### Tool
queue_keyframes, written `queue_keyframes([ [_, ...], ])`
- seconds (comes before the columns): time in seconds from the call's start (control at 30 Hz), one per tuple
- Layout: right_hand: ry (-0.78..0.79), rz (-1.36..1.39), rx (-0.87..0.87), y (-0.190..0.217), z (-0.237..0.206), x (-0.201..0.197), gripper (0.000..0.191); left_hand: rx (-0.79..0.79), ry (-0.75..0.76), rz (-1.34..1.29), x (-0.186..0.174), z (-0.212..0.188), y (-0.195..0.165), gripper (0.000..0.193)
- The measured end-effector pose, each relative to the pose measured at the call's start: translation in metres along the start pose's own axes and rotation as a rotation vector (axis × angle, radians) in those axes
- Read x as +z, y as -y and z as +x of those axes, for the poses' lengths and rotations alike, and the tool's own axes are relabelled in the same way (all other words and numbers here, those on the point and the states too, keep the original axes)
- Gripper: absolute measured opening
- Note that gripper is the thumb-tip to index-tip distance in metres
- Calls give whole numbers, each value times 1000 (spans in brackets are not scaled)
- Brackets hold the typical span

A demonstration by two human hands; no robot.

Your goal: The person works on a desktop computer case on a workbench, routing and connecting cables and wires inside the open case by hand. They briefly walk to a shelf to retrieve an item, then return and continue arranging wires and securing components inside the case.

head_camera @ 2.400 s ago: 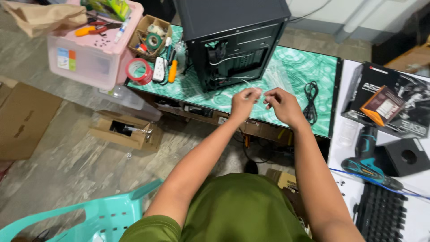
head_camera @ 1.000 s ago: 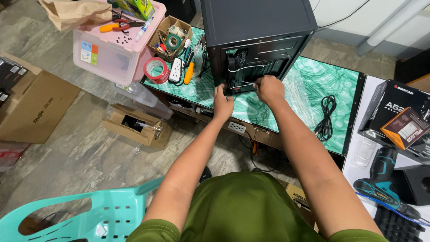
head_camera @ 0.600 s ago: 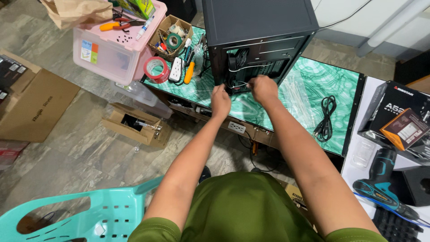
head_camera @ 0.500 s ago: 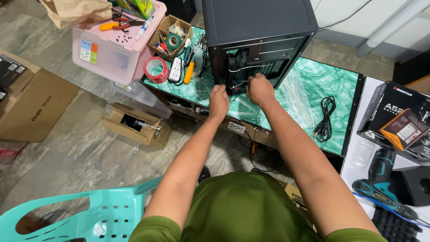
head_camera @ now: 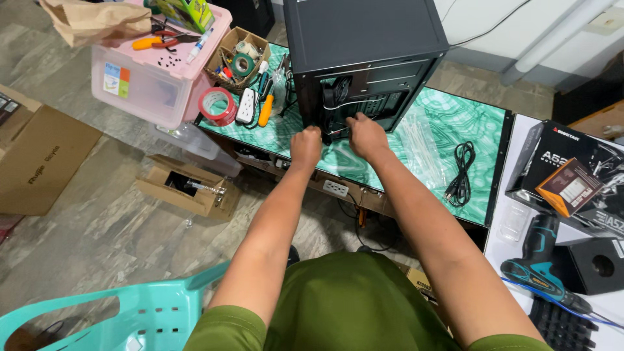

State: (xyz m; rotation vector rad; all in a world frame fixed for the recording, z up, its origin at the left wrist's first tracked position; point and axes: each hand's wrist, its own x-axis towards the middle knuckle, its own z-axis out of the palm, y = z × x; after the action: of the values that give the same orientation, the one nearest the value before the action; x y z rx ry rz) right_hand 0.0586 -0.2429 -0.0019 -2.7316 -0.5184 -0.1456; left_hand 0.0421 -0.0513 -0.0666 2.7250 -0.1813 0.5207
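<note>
While both hands work at its open side, the PC case (head_camera: 364,58) stands upright near the back edge of the green table (head_camera: 448,123), roughly midway along it. The left hand (head_camera: 305,146) sits at the case's lower front corner, curled into a loose fist; whether it pinches anything I cannot tell, since the fingers are turned away. The right hand (head_camera: 366,134) is just beside it, fingers bent into the opening where the white cables (head_camera: 344,107) run, seemingly gripping one of them, though the grip itself is hidden. My judgement: the step in hand is cable work inside the case, routing or tying leads. The next move calls for a steady hold on the lead by one hand while the other fixes it, with care not to tug the connectors.

Just right of the case lies one loose pile of clear zip ties (head_camera: 419,140), then one coiled black power cord (head_camera: 461,172) toward the right edge. At the left edge are one red tape roll (head_camera: 218,107), one white power strip (head_camera: 247,104), one orange-handled screwdriver (head_camera: 266,107) and one small cardboard box (head_camera: 240,55) of odds. One pink bin (head_camera: 156,78) stands beyond the left edge. On the floor are two cardboard boxes (head_camera: 188,188); one teal chair (head_camera: 123,312) stands beneath the person. One drill (head_camera: 539,266) lies on the white table to the right
</note>
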Motion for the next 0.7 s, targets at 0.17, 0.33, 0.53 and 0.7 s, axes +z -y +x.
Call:
queue_keyframes([
  [0.17,55,30,57,-2,0,7,43,256,-49,246,6,3,15,8],
  [0.33,64,115,58,-3,-3,6,35,419,-81,371,6,10,25,7],
  [0.53,60,147,83,2,-7,-2,34,462,-67,356,1,10,29,8],
  [0.7,64,154,247,6,-13,-17,18,339,-36,249,-22,13,25,9],
])
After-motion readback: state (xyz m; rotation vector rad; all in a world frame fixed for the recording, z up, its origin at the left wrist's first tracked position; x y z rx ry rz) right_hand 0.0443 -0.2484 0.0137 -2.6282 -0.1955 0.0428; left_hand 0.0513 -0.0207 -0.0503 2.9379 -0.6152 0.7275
